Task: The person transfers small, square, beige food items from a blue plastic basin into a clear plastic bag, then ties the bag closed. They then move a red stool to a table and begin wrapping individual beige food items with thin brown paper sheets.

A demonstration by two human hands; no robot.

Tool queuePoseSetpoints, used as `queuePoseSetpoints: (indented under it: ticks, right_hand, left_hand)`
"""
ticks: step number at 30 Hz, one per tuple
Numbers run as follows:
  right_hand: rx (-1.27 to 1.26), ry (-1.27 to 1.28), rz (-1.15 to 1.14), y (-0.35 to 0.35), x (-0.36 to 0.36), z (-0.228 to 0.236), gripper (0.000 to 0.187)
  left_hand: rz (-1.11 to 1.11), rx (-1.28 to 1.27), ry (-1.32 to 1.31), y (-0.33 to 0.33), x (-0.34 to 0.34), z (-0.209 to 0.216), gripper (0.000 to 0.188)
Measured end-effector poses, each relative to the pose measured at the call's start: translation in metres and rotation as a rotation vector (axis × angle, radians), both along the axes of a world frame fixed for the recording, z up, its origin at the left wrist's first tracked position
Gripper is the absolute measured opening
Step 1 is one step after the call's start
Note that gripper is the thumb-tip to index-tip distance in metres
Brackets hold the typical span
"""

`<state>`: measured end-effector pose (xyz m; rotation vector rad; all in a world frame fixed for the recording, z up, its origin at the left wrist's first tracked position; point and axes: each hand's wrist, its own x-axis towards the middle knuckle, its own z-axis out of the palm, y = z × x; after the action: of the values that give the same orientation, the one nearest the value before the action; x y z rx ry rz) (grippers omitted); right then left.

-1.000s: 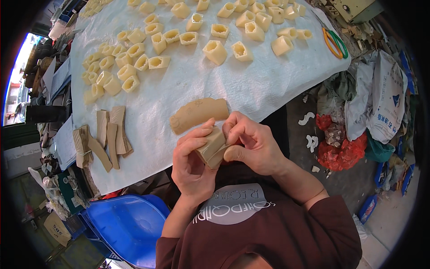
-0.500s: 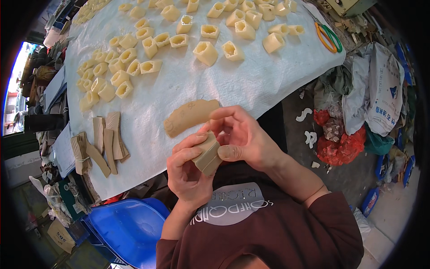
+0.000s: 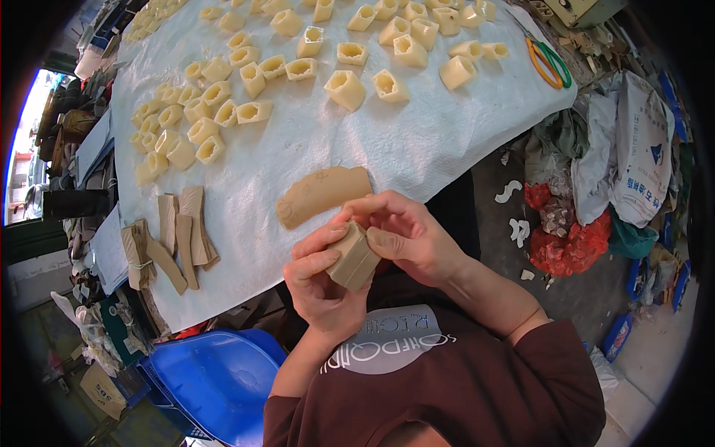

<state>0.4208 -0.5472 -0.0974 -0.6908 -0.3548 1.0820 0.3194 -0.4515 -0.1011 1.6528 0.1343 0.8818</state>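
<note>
In front of my chest, my left hand [image 3: 320, 290] is closed round a small tan block [image 3: 354, 261] with flat faces, a sharp edge and a seam line along one side. My right hand [image 3: 413, 235] grips the block's far right side, its thumb bent against the upper edge; the fingertips behind are partly hidden. Just beyond my hands a flat tan piece [image 3: 324, 197] with a curved, scalloped far edge lies on the white sheet. What the block is made of I cannot tell.
A white sheet [image 3: 439, 141] covers the table. Many pale yellow hollow pieces [image 3: 345, 89] stand across its far half. Tan strips [image 3: 191, 223] lie at the left, orange- and green-handled scissors [image 3: 547, 63] at the far right. A blue chair [image 3: 216, 380] is at lower left, bags [image 3: 570, 246] at right.
The tan block has turned slightly in my hands, so more of its broad face shows. My right thumb has shifted along its edge. The table things lie as before.
</note>
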Motion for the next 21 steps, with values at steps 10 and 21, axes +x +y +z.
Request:
queuePoseSetpoints:
  ticks: [10,21]
  right_hand:
    - [-0.269,-0.224,0.011,-0.004,-0.002,0.021,0.029]
    - [-0.341,-0.296,-0.033,0.001,-0.005,0.019,0.027]
  left_hand:
    - [0.006,0.129,-0.093,0.007,0.017,-0.010,0.053]
    - [0.112,0.353,-0.011,0.008,0.013,-0.022,0.059]
